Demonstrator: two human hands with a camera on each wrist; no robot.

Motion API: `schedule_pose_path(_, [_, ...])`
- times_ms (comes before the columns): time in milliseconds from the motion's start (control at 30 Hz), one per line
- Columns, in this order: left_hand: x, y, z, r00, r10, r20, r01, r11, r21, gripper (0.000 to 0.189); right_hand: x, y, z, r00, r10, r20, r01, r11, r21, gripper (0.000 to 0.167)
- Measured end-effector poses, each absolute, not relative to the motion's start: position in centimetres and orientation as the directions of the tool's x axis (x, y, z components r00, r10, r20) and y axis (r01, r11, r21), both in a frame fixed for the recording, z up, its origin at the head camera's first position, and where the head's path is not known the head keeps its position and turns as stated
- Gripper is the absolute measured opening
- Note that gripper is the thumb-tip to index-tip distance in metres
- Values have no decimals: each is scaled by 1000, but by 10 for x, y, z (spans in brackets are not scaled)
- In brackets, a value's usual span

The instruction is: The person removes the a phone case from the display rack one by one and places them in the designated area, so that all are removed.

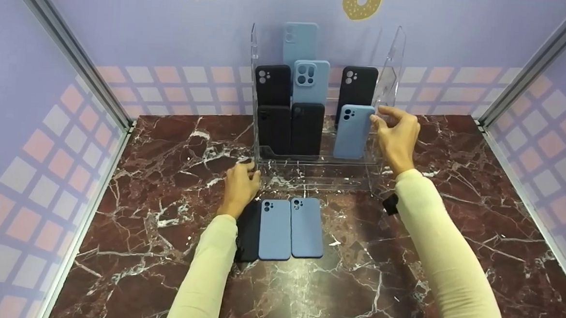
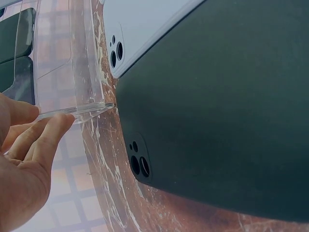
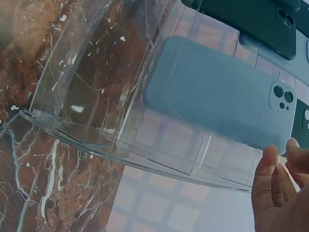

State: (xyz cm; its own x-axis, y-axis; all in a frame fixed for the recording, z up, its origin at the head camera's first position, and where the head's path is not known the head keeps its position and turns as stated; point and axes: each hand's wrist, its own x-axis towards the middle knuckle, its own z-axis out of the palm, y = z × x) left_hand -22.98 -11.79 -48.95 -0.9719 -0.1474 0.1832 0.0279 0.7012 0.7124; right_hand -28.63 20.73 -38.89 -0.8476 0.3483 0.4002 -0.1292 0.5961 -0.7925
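A clear tiered display stand (image 1: 311,172) holds upright phone cases in rows. My right hand (image 1: 399,138) pinches the upper right corner of a blue phone case (image 1: 353,133), which stands in the front row at the right. The right wrist view shows thumb and fingertips (image 3: 268,157) at that corner, beside the camera cutout. Over at the stand's lower left, my left hand (image 1: 239,188) grips the edge of its clear side panel (image 2: 91,107) between thumb and fingers. Just below lie a black case (image 1: 247,234), partly hidden by the left wrist, and two blue cases (image 1: 275,231) side by side.
Black cases (image 1: 306,131) fill the front left of the stand. Behind them stand a black case (image 1: 272,83), a light blue case (image 1: 311,83) and, higher, another light blue one (image 1: 301,39). Patterned walls (image 1: 40,165) enclose the brown marbled table (image 1: 162,249) on three sides.
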Motion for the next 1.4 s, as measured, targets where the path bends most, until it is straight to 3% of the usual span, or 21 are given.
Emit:
schedule_pose_path(400, [-232,-116,-489,-972,-147,181,28,697,716,33,-295,210,-386,-877,308,370,-110,621,-776,28])
schedule_pose_path(967, [-231,-117,-490,-970,-144,197,44,692,720,31,-296,208,-386,-871,302,388,-137,608,-782,26])
schedule_pose_path(1400, [-230,-118,-490,-971,-137,195,44,701,712,31,-295,209,-391,-831,295,472,-257,548,-796,16])
